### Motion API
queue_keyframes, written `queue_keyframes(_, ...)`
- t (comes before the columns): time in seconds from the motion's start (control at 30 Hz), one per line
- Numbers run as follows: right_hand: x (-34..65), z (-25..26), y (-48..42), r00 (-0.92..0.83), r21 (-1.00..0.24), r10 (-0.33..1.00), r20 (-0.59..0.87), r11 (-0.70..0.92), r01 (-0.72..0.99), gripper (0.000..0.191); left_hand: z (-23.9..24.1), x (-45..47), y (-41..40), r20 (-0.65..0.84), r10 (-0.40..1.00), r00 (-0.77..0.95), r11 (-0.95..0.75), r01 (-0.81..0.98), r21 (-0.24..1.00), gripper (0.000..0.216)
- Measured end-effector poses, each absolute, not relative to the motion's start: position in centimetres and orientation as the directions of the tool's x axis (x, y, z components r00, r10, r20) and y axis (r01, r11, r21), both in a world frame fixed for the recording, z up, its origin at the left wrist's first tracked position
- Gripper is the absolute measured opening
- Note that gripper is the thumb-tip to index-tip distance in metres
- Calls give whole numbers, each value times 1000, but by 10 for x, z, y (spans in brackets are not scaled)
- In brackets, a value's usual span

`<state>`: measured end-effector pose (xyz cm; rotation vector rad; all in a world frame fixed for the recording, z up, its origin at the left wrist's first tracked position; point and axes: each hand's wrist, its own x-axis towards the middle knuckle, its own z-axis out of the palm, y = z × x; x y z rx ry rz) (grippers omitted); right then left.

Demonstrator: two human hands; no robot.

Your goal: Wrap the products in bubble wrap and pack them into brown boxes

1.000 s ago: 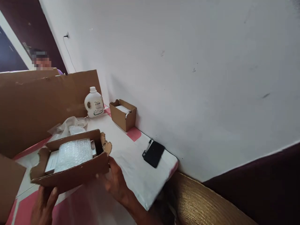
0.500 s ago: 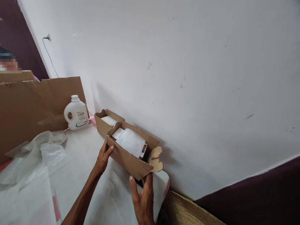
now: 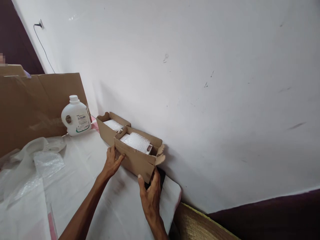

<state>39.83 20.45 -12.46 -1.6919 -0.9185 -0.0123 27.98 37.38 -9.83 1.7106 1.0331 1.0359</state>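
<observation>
An open cardboard box (image 3: 137,160) with a bubble-wrapped item (image 3: 136,141) inside rests on the white-covered table (image 3: 82,180) against the wall. My left hand (image 3: 112,163) grips its near left end. My right hand (image 3: 149,195) grips its near right corner, thumb and fingers on the cardboard. A second open cardboard box (image 3: 107,128) with white packing stands right behind it, touching it. A black flat thing (image 3: 161,175) peeks out from under the box's right end.
A white plastic jug (image 3: 75,116) stands by a tall cardboard sheet (image 3: 35,106) at the back left. Crumpled clear plastic and bubble wrap (image 3: 37,160) lie at the left. A woven mat (image 3: 200,226) lies beyond the table's right edge. A person's head shows at the far left.
The box moved from the near left across the table to the wall, now set down behind the second box and over the black thing. Both hands stay on it.
</observation>
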Motion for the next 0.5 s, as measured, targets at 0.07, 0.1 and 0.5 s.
queue_keyframes(0.07, 396, -122, 207, 683, -813, 558, 473, -24, 582, 70, -101, 275, 371, 185, 937, 297, -264, 250, 932, 74)
queue_keyframes(0.1, 394, -122, 208, 675, -810, 562, 477, -16, 586, 70, -103, 273, 369, 168, 941, 293, -248, 263, 932, 78)
queue_keyframes(0.5, 394, -131, 230, 643, -810, 582, 498, 46, 585, 60, -123, 277, 358, 86, 943, 322, -150, 179, 972, 102)
